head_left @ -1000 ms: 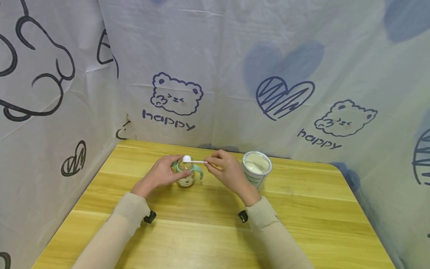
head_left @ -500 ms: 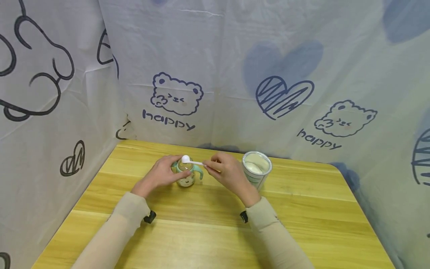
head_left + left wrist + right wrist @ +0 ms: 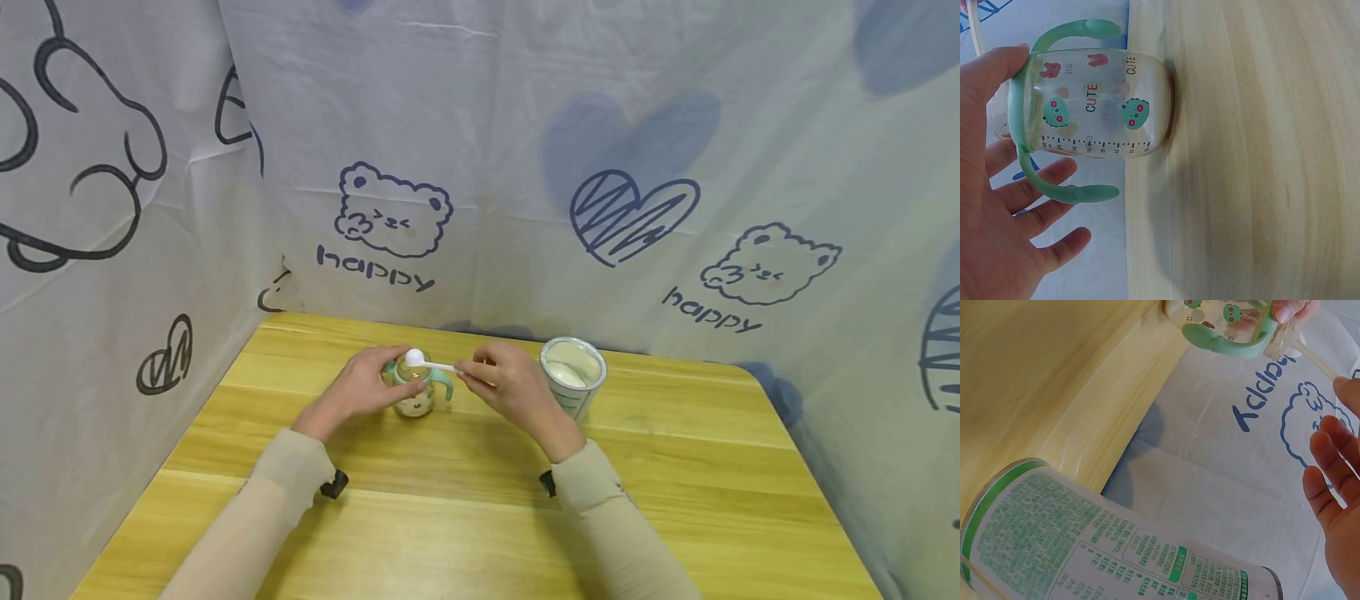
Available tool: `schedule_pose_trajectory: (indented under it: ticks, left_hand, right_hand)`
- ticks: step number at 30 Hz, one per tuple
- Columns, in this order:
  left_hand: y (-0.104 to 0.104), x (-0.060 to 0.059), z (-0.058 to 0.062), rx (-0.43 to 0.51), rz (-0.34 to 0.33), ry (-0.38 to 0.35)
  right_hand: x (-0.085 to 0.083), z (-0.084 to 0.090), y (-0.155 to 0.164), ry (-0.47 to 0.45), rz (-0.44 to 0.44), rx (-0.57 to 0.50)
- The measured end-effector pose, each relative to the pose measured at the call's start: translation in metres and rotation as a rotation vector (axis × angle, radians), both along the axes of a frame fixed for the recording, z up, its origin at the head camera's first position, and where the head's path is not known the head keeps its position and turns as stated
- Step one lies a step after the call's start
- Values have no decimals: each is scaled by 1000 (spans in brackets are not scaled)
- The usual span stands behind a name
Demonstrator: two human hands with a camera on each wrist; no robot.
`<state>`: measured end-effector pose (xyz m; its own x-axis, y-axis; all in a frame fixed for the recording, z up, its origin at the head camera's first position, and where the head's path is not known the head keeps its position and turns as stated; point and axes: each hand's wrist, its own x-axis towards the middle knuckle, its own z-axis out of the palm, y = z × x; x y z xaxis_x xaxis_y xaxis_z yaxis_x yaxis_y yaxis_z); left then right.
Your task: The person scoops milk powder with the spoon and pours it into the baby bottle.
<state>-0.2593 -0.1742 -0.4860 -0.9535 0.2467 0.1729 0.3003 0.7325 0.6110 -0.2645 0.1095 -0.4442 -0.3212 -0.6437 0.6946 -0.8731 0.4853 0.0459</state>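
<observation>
- I see the left hand (image 3: 362, 385) curling thumb and index finger around the collar of a clear, printed bottle with mint-green handles (image 3: 1100, 106), other fingers spread.
- The right hand (image 3: 510, 385) pinches the handle of a slim white plastic scoop (image 3: 415, 357).
- The bottle stands upright between my two hands, scoop bowl at its mouth; I can't tell what the bowl holds.
- Since a second ago, the scoop's handle has tilted slightly; the bottle hasn't moved.
</observation>
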Motion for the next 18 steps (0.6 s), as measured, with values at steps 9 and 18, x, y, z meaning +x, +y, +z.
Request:
schedule_pose_trajectory:
  ticks: [9, 18]
  left_hand:
    - [0, 1, 1, -7, -4, 6]
    - [0, 2, 2, -11, 3, 8]
  right_hand:
    - [6, 3, -4, -254, -41, -123]
    - [10, 9, -10, -683, -141, -348]
